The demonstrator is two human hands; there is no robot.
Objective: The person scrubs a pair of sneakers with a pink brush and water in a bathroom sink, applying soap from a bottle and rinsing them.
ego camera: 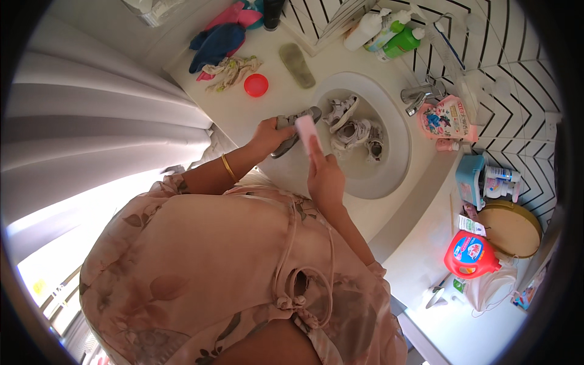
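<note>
My left hand [269, 138] grips a small grey shoe [288, 122] over the counter, beside the near-left rim of the white sink [398, 146]. In my right hand [326, 180] is a pink brush [307, 130], held against or just in front of the shoe; the brush hides part of it, and its bristles are out of sight. Pale, strappy shoes lie in the basin: one shoe [341, 112] near the far left side, more shoe parts [350, 132] in the middle, and another piece [375, 147] to the right. Cloudy water appears to surround them.
A grey-green insole [297, 65] and a red round dish [256, 85] lie on the counter [237, 114]. Crumpled cloths [232, 70] are at the far left. Behind the sink stand pump bottles [401, 43], a faucet [417, 96] and a pink pouch [445, 119]. A red detergent jug [470, 255] is right.
</note>
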